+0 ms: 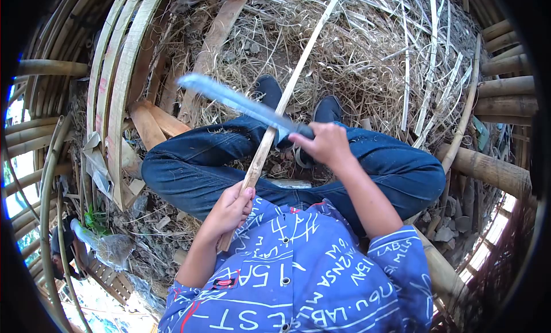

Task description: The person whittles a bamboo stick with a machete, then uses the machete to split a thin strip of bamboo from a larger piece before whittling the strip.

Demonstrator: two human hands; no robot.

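Gripping the near end of a long bamboo strip (298, 63), the left hand (232, 209) has its fingers wrapped tight around it, low and close to the body, just above the blue printed shirt (298, 270). From that fist the strip runs away on a slant, up over the lap, between the two dark shoes (270, 91) and far out across the ground to the top of the view. Over on the right, the right hand (326, 143) is clenched on the dark handle of a machete (229, 99), fingers closed right round it, knuckles up. The blade points left and away, long and pale, a little blurred, and it crosses over the strip just beside the right hand, about where the strip passes the knees; whether the edge is actually biting into the bamboo I cannot tell. Both legs, in dark jeans (189, 166), are folded with the knees spread, one out to each side. Dry shavings (367, 51) and thin pale splints litter the far ground in a thick tangle. On the left, several broad curved slats (117, 86) lie side by side, running from near to far. On the right, round bamboo poles (488, 169) are stacked along the edge, one thick pole lying just beside the right knee.
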